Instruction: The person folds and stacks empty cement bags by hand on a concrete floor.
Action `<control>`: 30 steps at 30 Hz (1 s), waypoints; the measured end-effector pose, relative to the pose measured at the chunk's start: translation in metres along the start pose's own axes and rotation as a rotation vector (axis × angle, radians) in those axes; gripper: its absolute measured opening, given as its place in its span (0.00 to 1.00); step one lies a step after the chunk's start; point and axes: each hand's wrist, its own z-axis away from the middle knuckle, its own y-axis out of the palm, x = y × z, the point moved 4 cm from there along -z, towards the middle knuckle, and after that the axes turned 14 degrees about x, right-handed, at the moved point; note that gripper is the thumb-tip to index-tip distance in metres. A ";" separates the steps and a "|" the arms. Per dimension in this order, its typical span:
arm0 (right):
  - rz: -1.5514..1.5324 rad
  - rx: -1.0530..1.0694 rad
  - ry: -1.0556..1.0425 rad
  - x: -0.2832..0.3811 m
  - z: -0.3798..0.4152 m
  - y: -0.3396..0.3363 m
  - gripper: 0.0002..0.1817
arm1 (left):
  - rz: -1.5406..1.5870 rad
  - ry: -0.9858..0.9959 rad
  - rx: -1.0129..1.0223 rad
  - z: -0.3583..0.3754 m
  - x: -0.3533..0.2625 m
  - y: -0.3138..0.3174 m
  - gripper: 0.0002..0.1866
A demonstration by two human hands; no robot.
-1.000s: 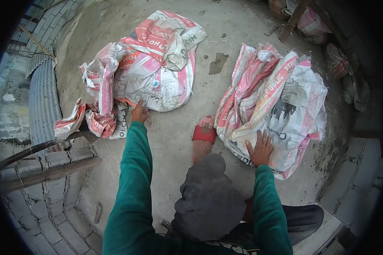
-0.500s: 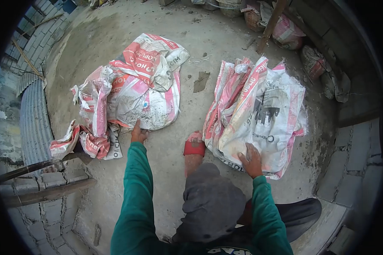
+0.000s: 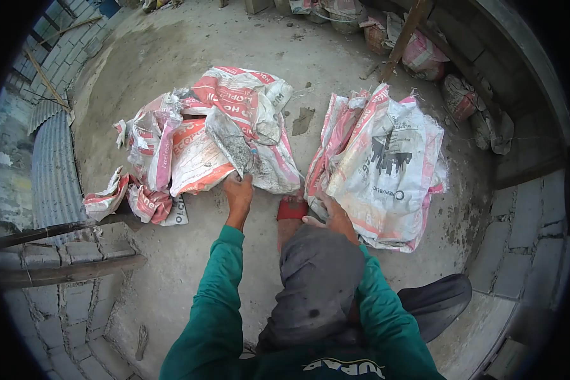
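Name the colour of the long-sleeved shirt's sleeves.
Green, a teal shade, on both sleeves; clearest in the head view.

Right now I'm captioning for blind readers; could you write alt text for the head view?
A person's left hand grips the edge of a cement sack on a concrete floor; the right hand hovers near a second sack pile.

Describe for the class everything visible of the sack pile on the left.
The loose pile of red, pink and white woven-looking sacks lies crumpled and overlapping on the grey concrete floor. Bold lettering runs across several; the material is wrinkled, with frayed edges. At its near side, a speckled grey-white flap is raised, and the left hand pinches its lower edge.
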 end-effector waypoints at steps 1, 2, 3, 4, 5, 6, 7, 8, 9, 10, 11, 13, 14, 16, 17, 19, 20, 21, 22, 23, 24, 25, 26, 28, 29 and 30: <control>0.006 -0.002 -0.001 0.000 -0.011 0.003 0.44 | 0.005 0.003 0.001 0.006 -0.002 0.006 0.04; 0.025 0.039 -0.018 -0.001 -0.020 0.009 0.46 | 0.146 -0.072 -0.042 0.011 0.004 0.009 0.04; 0.046 0.076 -0.039 0.003 -0.025 0.014 0.49 | 0.286 -0.140 -0.082 0.015 0.004 0.013 0.05; 0.053 0.064 -0.046 0.006 -0.026 0.015 0.49 | 0.284 -0.147 -0.121 0.021 0.000 0.018 0.04; 0.267 -0.008 -0.105 0.011 -0.027 0.014 0.49 | 0.288 -0.133 -0.114 0.024 -0.004 0.023 0.04; 0.475 -0.075 -0.153 0.015 -0.023 0.017 0.49 | 0.371 -0.164 -0.082 0.033 -0.007 0.030 0.04; 0.476 -0.081 -0.147 0.015 -0.021 0.022 0.49 | 0.454 -0.198 -0.048 0.044 -0.008 0.036 0.04; 0.529 -0.080 -0.187 0.015 -0.022 0.025 0.45 | 0.484 -0.169 -0.031 0.055 -0.013 0.041 0.05; 0.580 -0.080 -0.230 0.014 -0.024 0.028 0.41 | 0.480 -0.165 -0.023 0.063 -0.019 0.042 0.05; 0.574 -0.088 -0.225 0.005 -0.027 0.032 0.41 | 0.532 -0.171 -0.020 0.072 -0.020 0.042 0.05; 0.536 -0.019 -0.234 -0.005 -0.032 0.038 0.34 | 0.586 -0.179 -0.018 0.083 -0.021 0.041 0.05; 0.496 0.043 -0.243 0.004 -0.040 0.032 0.27 | 0.571 -0.216 0.010 0.102 -0.031 0.026 0.09; 0.432 0.039 -0.187 0.017 -0.046 0.024 0.23 | 0.667 -0.277 0.073 0.113 -0.041 0.020 0.13; 0.370 -0.145 -0.361 0.040 -0.058 0.007 0.20 | 0.690 -0.293 0.278 0.119 -0.054 0.000 0.29; 0.378 -0.147 -0.366 0.044 -0.068 0.000 0.19 | 0.687 -0.294 0.275 0.118 -0.058 -0.013 0.29; 0.374 -0.052 -0.215 0.106 -0.065 -0.042 0.17 | 0.744 -0.393 0.396 0.113 -0.092 -0.027 0.43; 0.363 -0.133 -0.311 0.128 -0.060 -0.058 0.17 | 0.742 -0.372 0.406 0.107 -0.115 -0.036 0.48; 0.448 -0.118 -0.310 0.148 -0.061 -0.073 0.17 | 0.743 -0.352 0.417 0.099 -0.139 -0.043 0.53; 0.506 -0.118 -0.303 0.175 -0.056 -0.091 0.17 | 0.804 -0.351 0.408 0.085 -0.161 -0.048 0.55; 0.537 -0.194 -0.407 0.193 -0.052 -0.108 0.18 | 0.867 -0.351 0.401 0.069 -0.183 -0.052 0.57; 0.567 -0.270 -0.508 0.211 -0.046 -0.123 0.18 | 0.851 -0.318 0.425 0.053 -0.209 -0.054 0.54; 0.612 -0.363 -0.573 0.235 -0.031 -0.144 0.19 | 0.835 -0.287 0.453 0.036 -0.236 -0.054 0.51; 0.654 -0.533 -0.729 0.249 -0.023 -0.164 0.15 | 0.840 -0.244 0.538 0.019 -0.263 -0.052 0.46; 0.900 -0.629 -0.718 0.280 0.005 -0.204 0.21 | 0.858 -0.150 0.635 0.001 -0.324 -0.034 0.35; 0.929 -0.722 -0.769 0.288 0.020 -0.223 0.21 | 0.874 -0.103 0.649 0.003 -0.357 -0.019 0.28; 0.997 -0.821 -0.800 0.295 0.035 -0.243 0.18 | 0.897 -0.028 0.762 0.012 -0.388 -0.001 0.22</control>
